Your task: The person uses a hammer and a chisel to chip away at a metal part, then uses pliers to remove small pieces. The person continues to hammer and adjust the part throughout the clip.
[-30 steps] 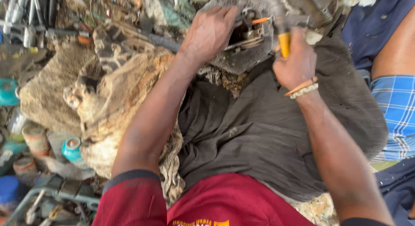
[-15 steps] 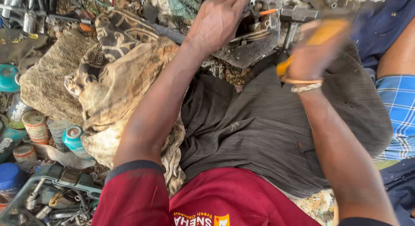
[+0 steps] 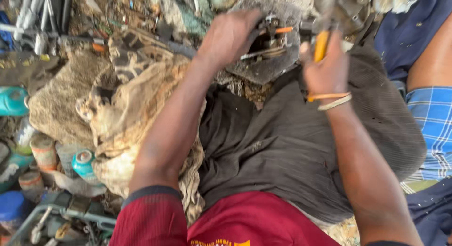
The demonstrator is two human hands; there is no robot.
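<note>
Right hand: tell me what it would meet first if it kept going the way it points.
The right hand, closed on a yellow-handled tool, points up-frame. First in line, as far as the blur allows, is the grimy metal part that the left hand steadies.

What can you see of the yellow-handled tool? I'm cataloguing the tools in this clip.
The tool has a yellow-orange handle, plastic by its look, gripped in the right hand and standing nearly upright. Its upper end is blurred, so the head cannot be made out; it reaches toward the grey metal part on the person's lap, which the left hand steadies. Whether the tip touches the part cannot be told.
</note>
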